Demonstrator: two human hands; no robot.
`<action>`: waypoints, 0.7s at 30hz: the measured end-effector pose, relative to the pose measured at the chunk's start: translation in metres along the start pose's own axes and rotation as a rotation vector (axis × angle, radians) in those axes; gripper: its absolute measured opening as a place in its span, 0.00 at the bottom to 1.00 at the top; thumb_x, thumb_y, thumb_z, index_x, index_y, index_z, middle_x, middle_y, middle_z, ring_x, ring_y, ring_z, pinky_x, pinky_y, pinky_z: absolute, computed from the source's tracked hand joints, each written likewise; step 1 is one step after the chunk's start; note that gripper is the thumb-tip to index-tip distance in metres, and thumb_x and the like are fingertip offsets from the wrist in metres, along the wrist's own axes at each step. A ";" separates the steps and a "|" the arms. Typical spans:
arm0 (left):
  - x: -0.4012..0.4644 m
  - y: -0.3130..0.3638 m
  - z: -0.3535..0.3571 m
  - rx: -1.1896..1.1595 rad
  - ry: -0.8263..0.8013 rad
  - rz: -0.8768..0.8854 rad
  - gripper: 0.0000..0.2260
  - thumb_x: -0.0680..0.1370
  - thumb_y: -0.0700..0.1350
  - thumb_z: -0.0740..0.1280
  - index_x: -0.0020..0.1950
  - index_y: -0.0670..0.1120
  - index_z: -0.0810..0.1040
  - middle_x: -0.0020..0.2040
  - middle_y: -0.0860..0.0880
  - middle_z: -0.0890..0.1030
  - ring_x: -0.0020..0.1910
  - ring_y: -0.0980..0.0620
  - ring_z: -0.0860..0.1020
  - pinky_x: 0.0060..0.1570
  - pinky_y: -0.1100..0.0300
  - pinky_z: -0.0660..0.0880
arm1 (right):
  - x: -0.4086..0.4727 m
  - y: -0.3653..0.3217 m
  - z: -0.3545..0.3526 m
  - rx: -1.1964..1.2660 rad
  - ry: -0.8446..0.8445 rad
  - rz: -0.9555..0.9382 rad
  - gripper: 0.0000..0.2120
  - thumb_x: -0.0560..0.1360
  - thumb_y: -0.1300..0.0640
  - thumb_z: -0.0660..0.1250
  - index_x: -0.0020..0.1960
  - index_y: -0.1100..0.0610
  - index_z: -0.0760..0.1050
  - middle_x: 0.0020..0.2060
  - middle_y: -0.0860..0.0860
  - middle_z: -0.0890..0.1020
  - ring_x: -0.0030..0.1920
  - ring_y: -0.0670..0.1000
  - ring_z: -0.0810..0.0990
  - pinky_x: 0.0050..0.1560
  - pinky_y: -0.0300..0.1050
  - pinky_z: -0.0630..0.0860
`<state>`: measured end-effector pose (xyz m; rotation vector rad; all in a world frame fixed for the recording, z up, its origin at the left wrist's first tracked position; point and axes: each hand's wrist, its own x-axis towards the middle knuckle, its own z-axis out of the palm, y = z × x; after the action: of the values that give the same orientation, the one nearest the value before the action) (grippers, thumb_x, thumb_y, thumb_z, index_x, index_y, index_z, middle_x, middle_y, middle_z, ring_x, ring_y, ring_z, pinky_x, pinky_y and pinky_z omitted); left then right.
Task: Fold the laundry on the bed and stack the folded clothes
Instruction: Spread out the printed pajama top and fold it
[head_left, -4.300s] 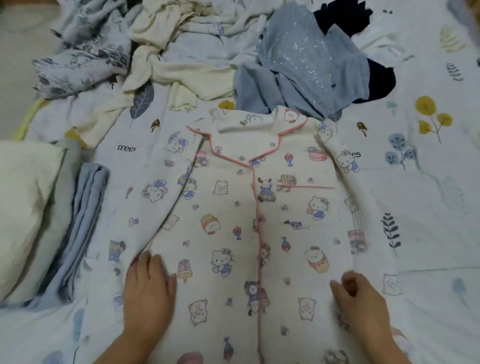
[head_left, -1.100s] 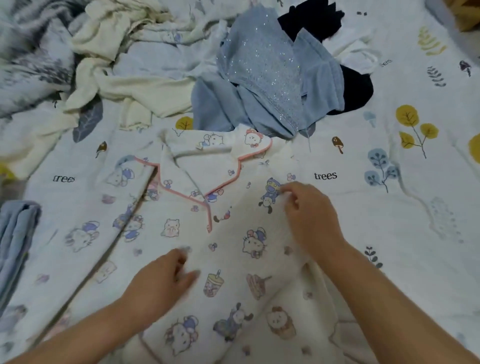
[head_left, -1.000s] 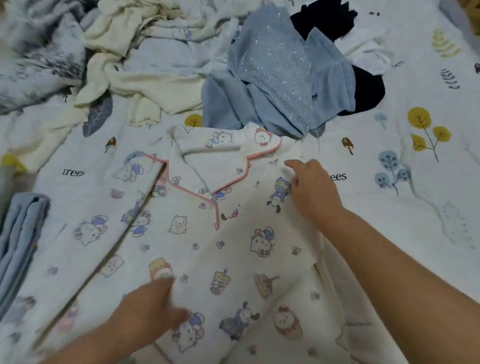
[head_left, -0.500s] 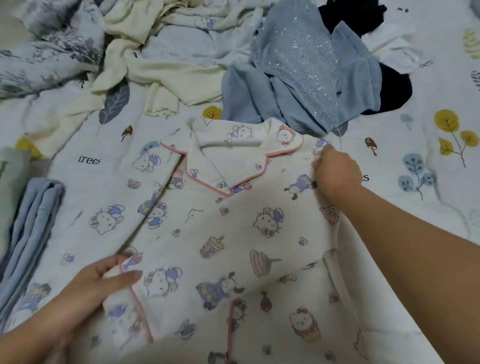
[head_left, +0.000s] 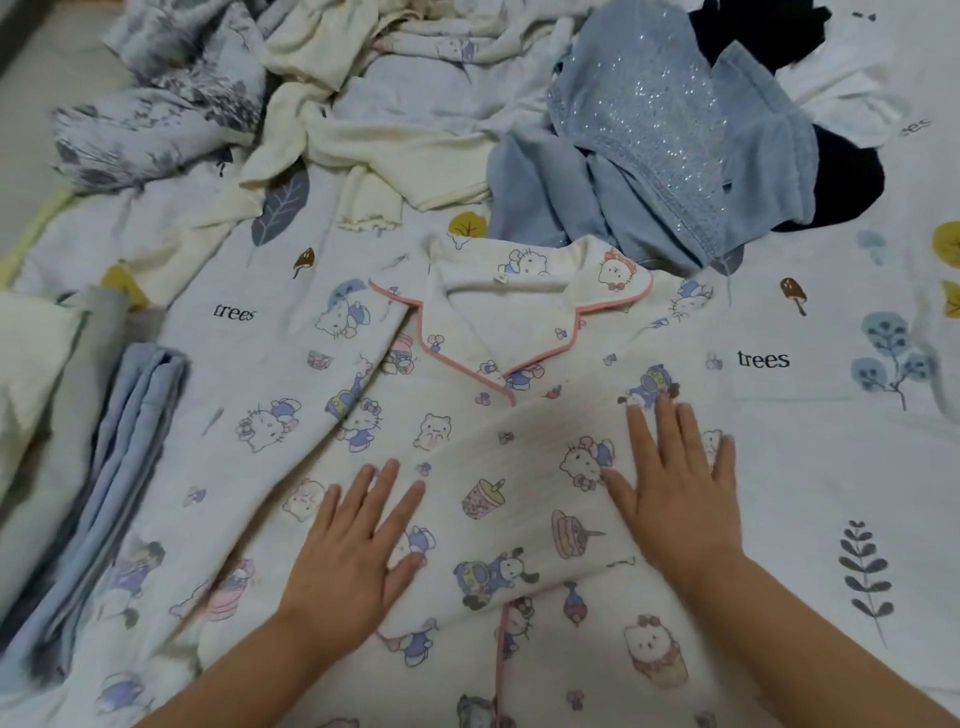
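- The left hand (head_left: 348, 551) lies flat on the pajama top (head_left: 467, 467), fingers spread and straight, pinching nothing.
- The right hand (head_left: 675, 493) lies flat too, fingers spread, pressing on the sleeve (head_left: 519, 499) that is folded across the front of the top.
- The pajama top lies face up in the middle of the bed (head_left: 831, 467), near the person. It is cream with cartoon animals and a pink edge.
- The top's other sleeve (head_left: 249, 452) stretches out to the left, and its left edge is just beside the folded blue cloth (head_left: 130, 467).
- The folded blue cloth lies at the left side, next to a pale folded stack (head_left: 31, 389) at the left edge.
- To the right of the top the bed sheet is bare, with leaf and tree pictures.
- The pink-edged collar (head_left: 519, 306) is at the far end of the top, just beside a crumpled blue sparkly garment (head_left: 665, 130).
- Far back lies a pile: cream clothes (head_left: 384, 150), a grey flowered cloth (head_left: 156, 104) on the left and a dark garment (head_left: 841, 176) on the right.
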<state>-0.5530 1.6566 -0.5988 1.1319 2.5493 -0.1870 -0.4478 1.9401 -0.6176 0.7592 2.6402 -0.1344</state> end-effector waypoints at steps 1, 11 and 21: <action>0.000 -0.003 0.002 0.000 -0.033 -0.006 0.29 0.81 0.59 0.39 0.71 0.46 0.68 0.71 0.41 0.66 0.68 0.37 0.68 0.69 0.52 0.46 | 0.001 0.001 0.000 -0.009 -0.012 0.003 0.32 0.68 0.35 0.23 0.67 0.48 0.20 0.71 0.51 0.29 0.69 0.49 0.25 0.71 0.59 0.34; -0.004 -0.037 -0.035 -0.160 0.553 0.005 0.20 0.70 0.45 0.60 0.61 0.41 0.72 0.63 0.37 0.71 0.61 0.38 0.69 0.56 0.45 0.66 | -0.011 -0.045 -0.043 -0.037 0.095 -0.094 0.26 0.79 0.52 0.57 0.74 0.56 0.56 0.74 0.60 0.56 0.75 0.59 0.51 0.71 0.61 0.49; -0.004 -0.125 -0.077 -0.491 0.028 -0.687 0.09 0.77 0.46 0.65 0.39 0.43 0.75 0.41 0.42 0.78 0.48 0.41 0.77 0.39 0.56 0.63 | -0.040 -0.172 -0.048 0.410 0.089 -0.445 0.18 0.79 0.52 0.57 0.68 0.55 0.66 0.67 0.54 0.66 0.67 0.53 0.65 0.67 0.45 0.63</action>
<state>-0.6626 1.5895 -0.5285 0.0667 2.6867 0.2815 -0.5237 1.7838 -0.5603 0.2785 2.8619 -0.7978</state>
